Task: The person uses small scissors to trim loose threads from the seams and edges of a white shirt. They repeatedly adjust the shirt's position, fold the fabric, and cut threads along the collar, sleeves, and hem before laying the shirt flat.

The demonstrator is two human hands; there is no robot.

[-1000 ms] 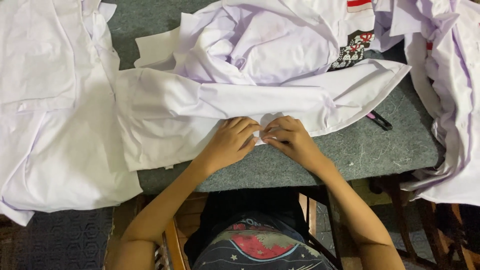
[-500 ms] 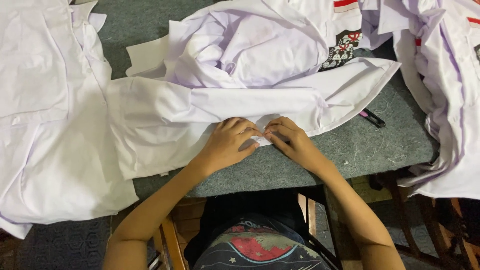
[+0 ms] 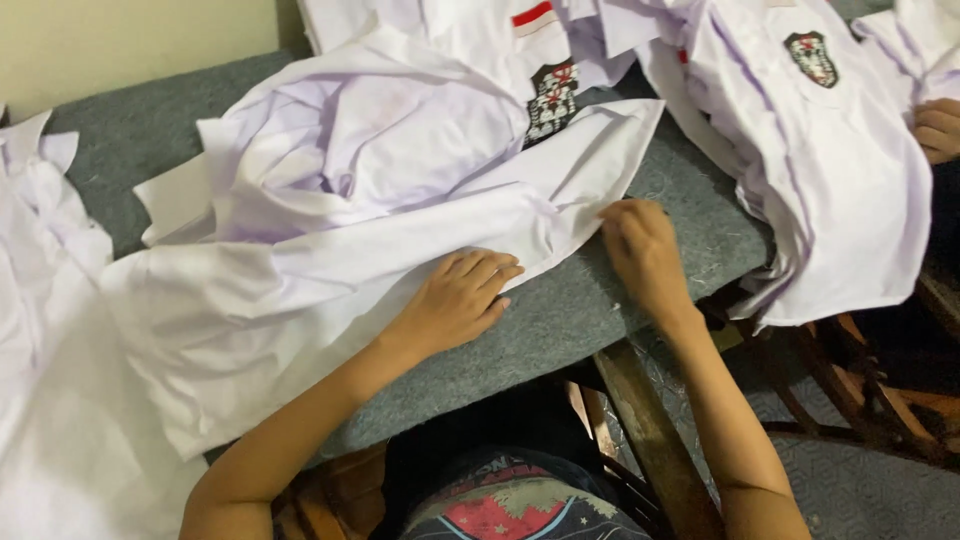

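Grey felt-covered table (image 3: 590,320), seen from above, bearing heaps of white clothing. The largest item is the white shirt (image 3: 330,270) spread across the middle of the table, its body crumpled toward the far side and its lower hem lying along the near edge; a dark shield-shaped badge (image 3: 552,98) with red and white detail sits on its chest, and a small red-and-white rectangular patch (image 3: 532,14) lies just beyond it at the top of the view. To the right, a second pile of white shirts (image 3: 830,190) hangs over the table's corner — it carries a similar dark shield badge (image 3: 812,54) near the far edge. At the left margin, a further mass of white cloth (image 3: 50,330) drapes toward the floor. The left hand (image 3: 455,300) rests palm down on the spread shirt's hem, fingers extended and loosely open, pressing the fabric flat against the table. The right hand (image 3: 640,250) lies at the hem's right end, fingers curled down onto the cloth edge — whether they pinch it cannot be told. At the far right edge, another person's hand (image 3: 938,128) rests against the second pile, fingers folded.
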